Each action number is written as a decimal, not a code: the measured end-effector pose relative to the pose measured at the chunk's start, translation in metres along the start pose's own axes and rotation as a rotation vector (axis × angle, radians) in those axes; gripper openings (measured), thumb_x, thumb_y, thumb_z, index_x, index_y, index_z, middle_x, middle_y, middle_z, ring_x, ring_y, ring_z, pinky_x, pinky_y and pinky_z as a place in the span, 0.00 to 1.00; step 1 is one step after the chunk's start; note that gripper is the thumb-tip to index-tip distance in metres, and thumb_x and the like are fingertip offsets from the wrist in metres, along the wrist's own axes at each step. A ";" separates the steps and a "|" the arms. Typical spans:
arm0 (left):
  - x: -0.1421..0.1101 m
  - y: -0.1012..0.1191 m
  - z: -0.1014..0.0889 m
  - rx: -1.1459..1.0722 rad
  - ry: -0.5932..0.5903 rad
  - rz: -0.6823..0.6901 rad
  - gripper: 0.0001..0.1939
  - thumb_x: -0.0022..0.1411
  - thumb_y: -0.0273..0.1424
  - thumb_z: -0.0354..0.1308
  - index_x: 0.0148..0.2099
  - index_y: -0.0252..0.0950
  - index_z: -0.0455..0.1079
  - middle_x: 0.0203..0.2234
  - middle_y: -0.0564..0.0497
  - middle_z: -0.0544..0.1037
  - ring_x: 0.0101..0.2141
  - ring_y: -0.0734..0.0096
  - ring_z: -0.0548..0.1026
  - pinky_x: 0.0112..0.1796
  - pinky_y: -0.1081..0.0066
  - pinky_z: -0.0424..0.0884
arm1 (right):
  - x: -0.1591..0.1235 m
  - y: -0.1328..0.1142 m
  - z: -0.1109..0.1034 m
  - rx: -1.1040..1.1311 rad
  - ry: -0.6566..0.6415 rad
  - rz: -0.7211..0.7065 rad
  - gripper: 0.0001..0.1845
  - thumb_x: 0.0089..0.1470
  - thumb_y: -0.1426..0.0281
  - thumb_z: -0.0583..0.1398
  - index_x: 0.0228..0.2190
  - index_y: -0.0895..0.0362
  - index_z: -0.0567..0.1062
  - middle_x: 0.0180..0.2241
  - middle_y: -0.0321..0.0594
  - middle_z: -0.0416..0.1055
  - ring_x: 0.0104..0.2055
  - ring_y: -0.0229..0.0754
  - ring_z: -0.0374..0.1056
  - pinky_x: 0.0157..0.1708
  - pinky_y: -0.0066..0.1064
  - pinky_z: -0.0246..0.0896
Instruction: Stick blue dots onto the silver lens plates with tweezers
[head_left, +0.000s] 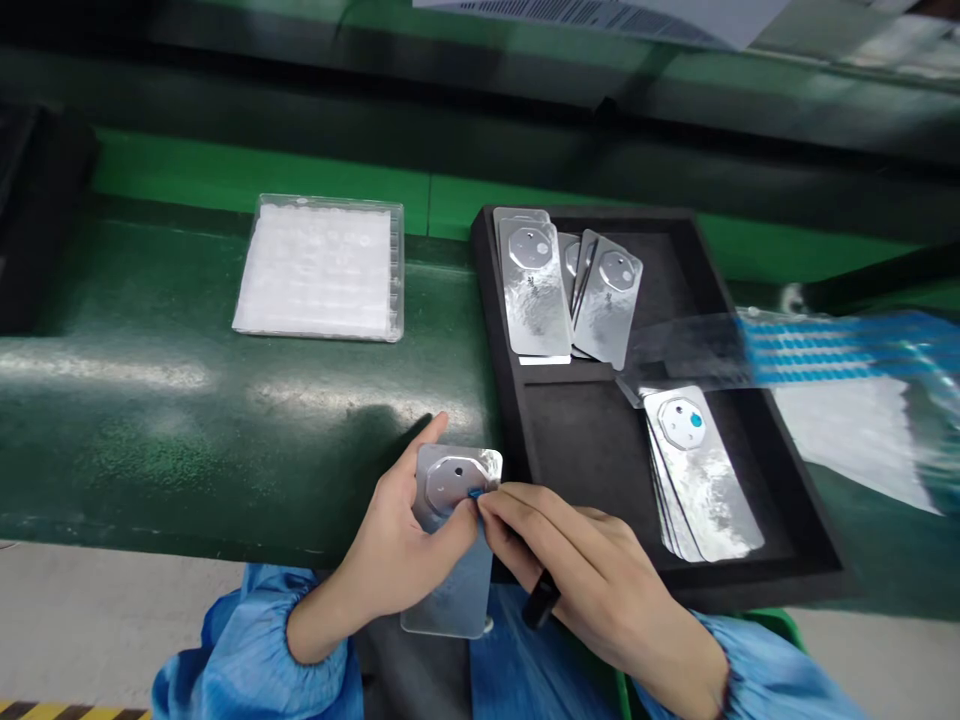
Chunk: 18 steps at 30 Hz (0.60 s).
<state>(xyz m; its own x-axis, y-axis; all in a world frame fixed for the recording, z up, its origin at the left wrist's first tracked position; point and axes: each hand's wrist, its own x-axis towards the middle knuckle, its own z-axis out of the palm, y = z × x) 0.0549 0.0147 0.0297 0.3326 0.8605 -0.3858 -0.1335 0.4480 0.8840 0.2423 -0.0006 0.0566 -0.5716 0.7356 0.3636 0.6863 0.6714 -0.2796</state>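
Note:
My left hand (397,550) grips a silver phone-shaped metal plate (450,608) over the bench's front edge, its thumb lying across the face and the index finger stretched past the side. The plate has a raised round camera area with small holes. At that area, my right hand (600,565) pinches a small blue sticker (475,493), touching or just over the surface. A black object (541,600) sticks out beneath the right fingers; most of it is hidden. In the black tray's lower section leans a stack of similar plates (709,480), the top one bearing a blue dot.
The black foam tray (750,585) also holds more plates (536,300) in its upper section. A clear film with rows of blue stickers (817,350) crosses its right edge, near white paper (862,435). A clear plastic box with white contents (319,270) lies left on the green bench (150,430).

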 end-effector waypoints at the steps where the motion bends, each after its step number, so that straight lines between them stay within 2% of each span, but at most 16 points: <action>1: 0.000 0.000 0.000 -0.005 -0.001 -0.003 0.43 0.62 0.30 0.64 0.75 0.30 0.52 0.44 0.45 0.83 0.44 0.58 0.81 0.51 0.58 0.77 | -0.001 0.000 0.000 0.008 -0.003 0.003 0.08 0.72 0.79 0.55 0.45 0.68 0.74 0.39 0.48 0.79 0.37 0.40 0.78 0.29 0.29 0.71; 8: -0.001 -0.004 0.001 0.029 0.016 0.032 0.42 0.63 0.29 0.63 0.75 0.32 0.52 0.43 0.46 0.83 0.43 0.59 0.82 0.50 0.58 0.78 | 0.000 -0.001 0.004 0.036 0.030 0.041 0.07 0.71 0.79 0.55 0.46 0.65 0.74 0.39 0.47 0.79 0.35 0.39 0.78 0.28 0.28 0.72; 11: -0.002 -0.006 0.001 0.071 0.030 0.086 0.40 0.63 0.29 0.63 0.74 0.34 0.55 0.44 0.46 0.84 0.44 0.60 0.82 0.51 0.58 0.78 | 0.001 -0.002 0.005 0.033 0.025 0.107 0.08 0.72 0.77 0.55 0.46 0.62 0.74 0.39 0.45 0.80 0.36 0.39 0.79 0.27 0.26 0.71; 15: -0.002 -0.005 0.001 0.058 0.038 0.117 0.32 0.66 0.31 0.63 0.70 0.37 0.62 0.44 0.48 0.85 0.42 0.63 0.83 0.48 0.62 0.80 | 0.005 -0.007 0.002 0.165 0.058 0.240 0.09 0.68 0.78 0.59 0.47 0.57 0.75 0.39 0.41 0.79 0.37 0.38 0.79 0.30 0.24 0.74; 18: -0.002 0.000 0.002 0.009 0.074 0.091 0.22 0.63 0.30 0.65 0.59 0.36 0.73 0.39 0.48 0.86 0.36 0.65 0.83 0.39 0.68 0.80 | 0.007 -0.011 -0.006 0.265 0.163 0.302 0.13 0.65 0.80 0.61 0.47 0.55 0.76 0.36 0.39 0.79 0.33 0.38 0.78 0.30 0.24 0.74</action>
<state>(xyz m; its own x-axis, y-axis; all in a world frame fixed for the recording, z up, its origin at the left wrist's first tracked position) 0.0564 0.0126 0.0306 0.2498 0.9130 -0.3224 -0.1516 0.3657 0.9183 0.2331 -0.0034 0.0675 -0.2692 0.8932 0.3603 0.6606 0.4435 -0.6057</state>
